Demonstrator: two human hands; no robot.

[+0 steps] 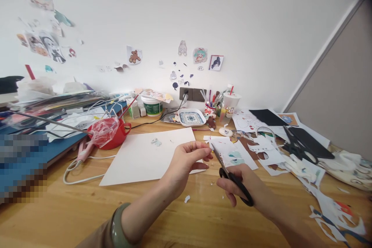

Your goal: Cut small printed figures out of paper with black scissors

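My right hand [247,186] grips a pair of black-handled scissors [241,190], whose blades point up and to the left. Close to the blade tips, my left hand [188,157] is closed in a pinch. Something tiny and pale seems to sit at its fingertips, too small to make out. Under and behind the left hand lies a large white sheet of paper [139,159] bearing a small blue-green cutout [156,142]. Beyond the scissors is a smaller white sheet [247,159] printed with teal shapes.
Paper scraps [334,213] and a second pair of black scissors [299,149] lie on the right. A red mug [124,133] covered with plastic, a blue-patterned dish [192,117] and a lidded plastic cup [228,108] stand farther back. A white cable [87,178] loops at left.
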